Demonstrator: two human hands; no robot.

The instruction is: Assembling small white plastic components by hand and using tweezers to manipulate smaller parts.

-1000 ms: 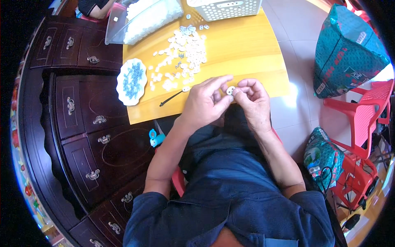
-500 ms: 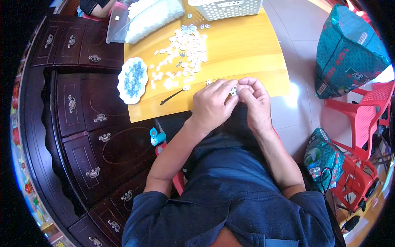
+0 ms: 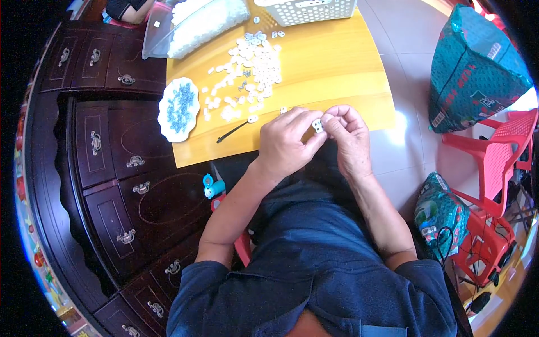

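Over the table's near edge, my left hand [image 3: 289, 137] and my right hand [image 3: 352, 135] meet at a small white plastic piece [image 3: 318, 126] with dark holes. My left thumb and fingers pinch its near left side, while the right thumb and forefinger close on its upper right. Its lower details are too small to read. Just beyond my left hand lies a similar white piece [image 3: 283, 110]. Left of that hand, a thin black stick-like tool [image 3: 231, 132] rests with its far end at another white piece [image 3: 252, 118].
Many small white pieces [image 3: 264, 67] cover the table [image 3: 331, 67]. A scalloped white dish [image 3: 163, 115] holds small blue-grey parts. Behind are a clear bin [image 3: 154, 42] of white pieces and a perforated basket [image 3: 314, 14]. Dark drawers [image 3: 106, 140] flank the left; red chairs [image 3: 494, 151] stand right.
My right fingers have shifted slightly on the white piece, and more of it shows between the hands. Both hands stay in nearly the same place.
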